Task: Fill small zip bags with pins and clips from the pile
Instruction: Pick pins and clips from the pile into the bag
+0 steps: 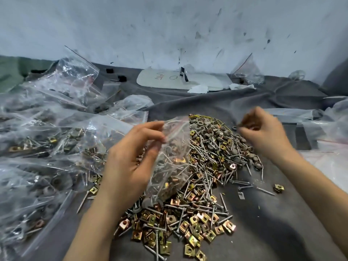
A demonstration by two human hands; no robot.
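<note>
- Nearest, square brass-coloured clips are lying scattered on the grey cloth at the near edge of the pile. They are looking small, stiff and sharp-cornered, so pinching each by its flat faces is probably working best.
- Just beyond, the left hand is gripping the zip bag, thumb and fingers pinching its left side below the mouth and holding it upright over the pile. The bag is already carrying a load of pins and clips.
- The bag's film is looking thin, soft and slippery, and the load is sagging toward the bottom. Pointed tips could be piercing it, so I judge that the upper edge is the place to hold, with support underneath as weight grows.
- In the middle of the pile, long threaded pins are lying crossed and tangled. Each is light, but they are likely snagging one another when lifted.
- Farther right, the right hand is hovering over the pile's far edge, blurred, with its fingers curling together. Whether it is pinching anything cannot be told.
- To the left, filled bags are lying heaped.
</note>
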